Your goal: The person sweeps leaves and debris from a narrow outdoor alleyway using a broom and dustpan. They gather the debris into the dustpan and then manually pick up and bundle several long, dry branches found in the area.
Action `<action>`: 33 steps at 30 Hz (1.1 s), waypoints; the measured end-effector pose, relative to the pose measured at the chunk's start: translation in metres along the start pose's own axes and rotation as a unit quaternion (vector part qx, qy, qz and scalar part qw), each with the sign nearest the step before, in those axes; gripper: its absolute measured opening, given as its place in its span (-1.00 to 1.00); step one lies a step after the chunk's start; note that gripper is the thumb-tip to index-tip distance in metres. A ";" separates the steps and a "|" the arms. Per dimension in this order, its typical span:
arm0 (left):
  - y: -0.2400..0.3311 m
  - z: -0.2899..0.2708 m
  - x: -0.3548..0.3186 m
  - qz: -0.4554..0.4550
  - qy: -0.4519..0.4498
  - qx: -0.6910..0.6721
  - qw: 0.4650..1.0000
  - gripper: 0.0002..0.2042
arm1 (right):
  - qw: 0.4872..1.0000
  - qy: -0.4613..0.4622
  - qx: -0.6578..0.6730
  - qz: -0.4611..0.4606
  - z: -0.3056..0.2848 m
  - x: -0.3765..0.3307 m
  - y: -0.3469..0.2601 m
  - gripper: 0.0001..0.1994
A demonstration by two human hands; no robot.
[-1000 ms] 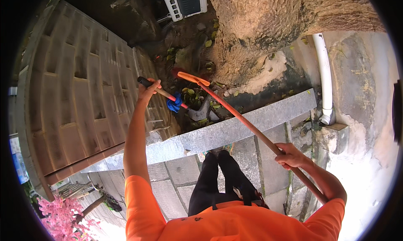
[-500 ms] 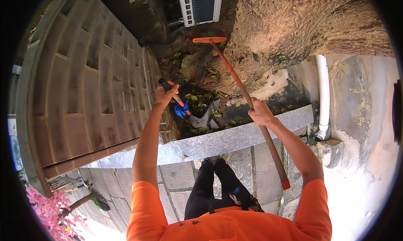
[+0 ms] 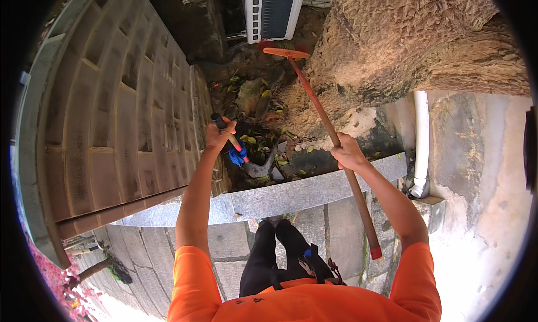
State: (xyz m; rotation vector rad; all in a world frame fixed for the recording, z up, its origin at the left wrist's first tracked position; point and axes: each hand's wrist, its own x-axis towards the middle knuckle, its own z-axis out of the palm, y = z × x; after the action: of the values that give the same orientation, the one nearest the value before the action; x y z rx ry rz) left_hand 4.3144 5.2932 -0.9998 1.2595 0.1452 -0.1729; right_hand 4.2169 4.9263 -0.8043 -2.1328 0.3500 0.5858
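My right hand [image 3: 348,152] is wrapped round the wooden shaft of a long-handled broom [image 3: 320,110]. The broom slants away from me, its orange head [image 3: 286,53] down by the tree trunk and its red-tipped end near my right side. My left hand [image 3: 219,134] grips the black-ended handle of what looks like a dustpan, with a blue cloth [image 3: 237,156] tied round its red part. Below the cloth a grey pan [image 3: 260,169] rests among leaves [image 3: 252,140], partly merging with the dark ground. The broom's bristles are mostly hidden.
A pale stone kerb [image 3: 291,192] runs between my feet and the leafy bed. At left stands a brick wall [image 3: 112,131]; a thick tree trunk [image 3: 403,42] fills the far right. A boxy outdoor unit [image 3: 274,14] stands beyond the broom. A white pipe [image 3: 421,137] is at right.
The broom head has moved slightly farther out, closer to the outdoor unit. Both hands keep their grips, and the whole view has shifted a little.
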 end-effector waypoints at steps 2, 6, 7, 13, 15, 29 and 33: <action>0.016 0.032 -0.006 0.074 -0.036 0.169 0.982 -0.84 | 1.000 -0.010 -0.007 0.025 0.011 0.049 0.029 -0.89; 0.014 0.021 -0.005 0.045 -0.001 0.211 0.976 -0.86 | 0.992 -0.087 -0.061 0.069 0.029 0.029 0.013 -0.88; 0.013 0.021 -0.007 0.058 0.003 0.213 0.975 -0.85 | 0.990 -0.099 -0.096 0.042 0.019 0.014 0.024 -0.89; -0.020 -0.019 0.000 0.063 0.002 0.066 0.996 -0.79 | 0.987 -0.115 -0.112 0.004 -0.044 -0.035 -0.007 -0.71; -0.019 -0.023 -0.007 0.047 0.001 0.086 0.995 -0.78 | 0.982 -0.103 -0.157 -0.030 -0.034 -0.002 -0.011 -0.78; 0.047 0.043 -0.094 0.054 0.062 0.235 0.969 -0.83 | 0.985 -0.166 0.033 0.042 0.027 0.060 0.043 -0.79; -0.009 0.040 -0.081 0.108 0.133 0.313 0.934 -0.77 | 0.981 -0.180 0.058 0.047 0.028 0.052 0.056 -0.67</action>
State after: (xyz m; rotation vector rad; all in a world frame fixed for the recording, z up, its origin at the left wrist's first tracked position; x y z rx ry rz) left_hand 4.2337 5.2566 -0.9794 1.9245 0.1912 0.1619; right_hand 4.2281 4.9150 -0.8843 -1.8602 0.2762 0.9646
